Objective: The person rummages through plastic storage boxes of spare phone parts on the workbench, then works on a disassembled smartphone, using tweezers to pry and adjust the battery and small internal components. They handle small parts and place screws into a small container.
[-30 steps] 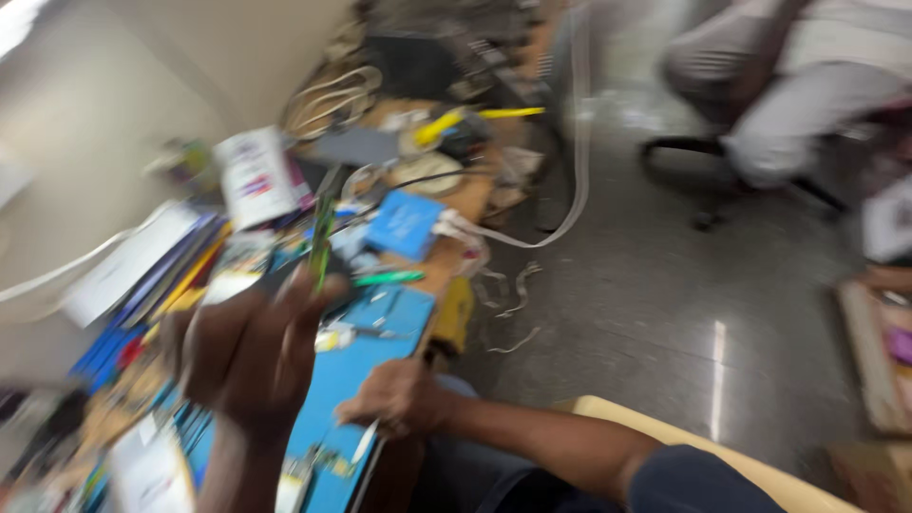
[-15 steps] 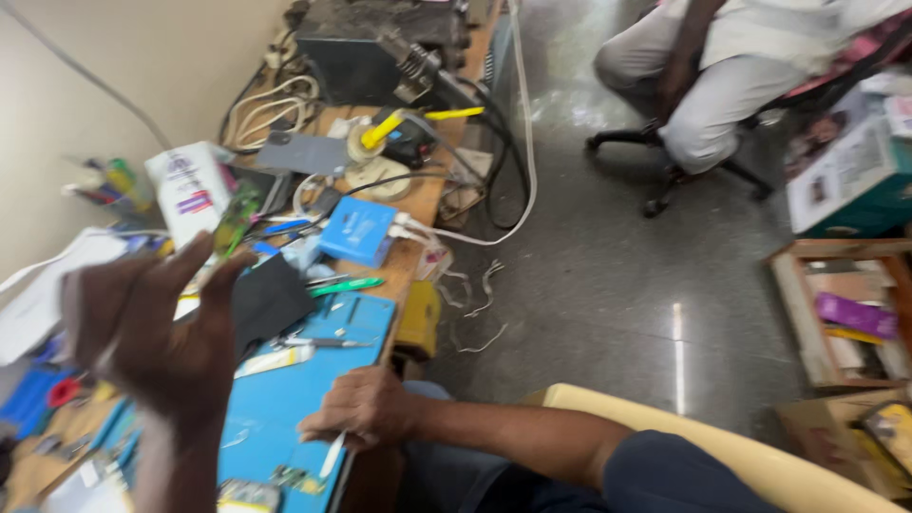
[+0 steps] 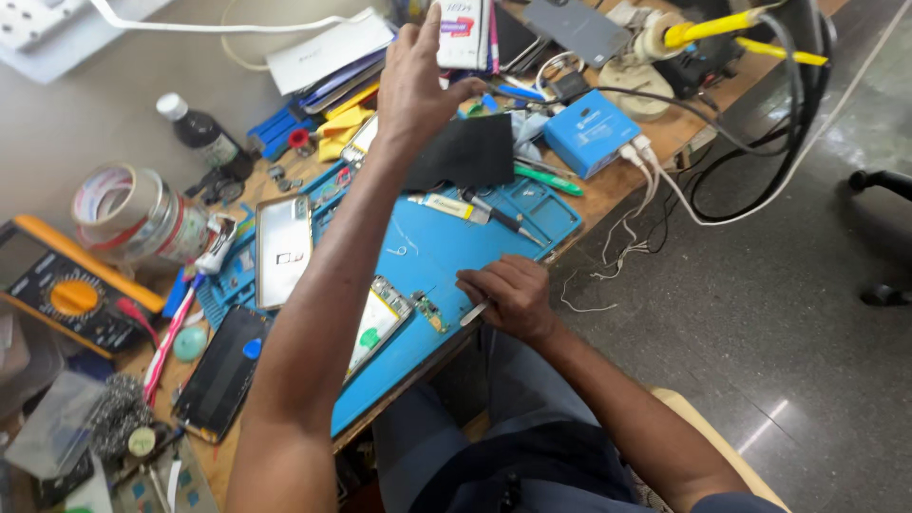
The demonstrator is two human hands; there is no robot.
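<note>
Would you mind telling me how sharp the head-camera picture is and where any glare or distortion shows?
Head view: mostly sharp; the raised left hand is slightly soft; the right hand on the blue mat is crisp. A window-like glare streak lies on the polished floor. Wide-angle tilt skews the bench.

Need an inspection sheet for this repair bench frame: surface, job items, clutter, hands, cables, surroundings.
Surface: wooden bench with a blue work mat on it.
Job's things: small circuit board and opened phone on the mat; thin metal tool in the right hand.
Clutter: tape rolls, yellow multimeter, dark bottle, black cloth, blue box, dark phone.
Hands: left hand raised above the bench, fingers spread, holding nothing; right hand at the mat's edge, gripping the tool.
Cables: white and black cables hang off the bench edge.
Surroundings: grey polished floor, chair base.
</note>
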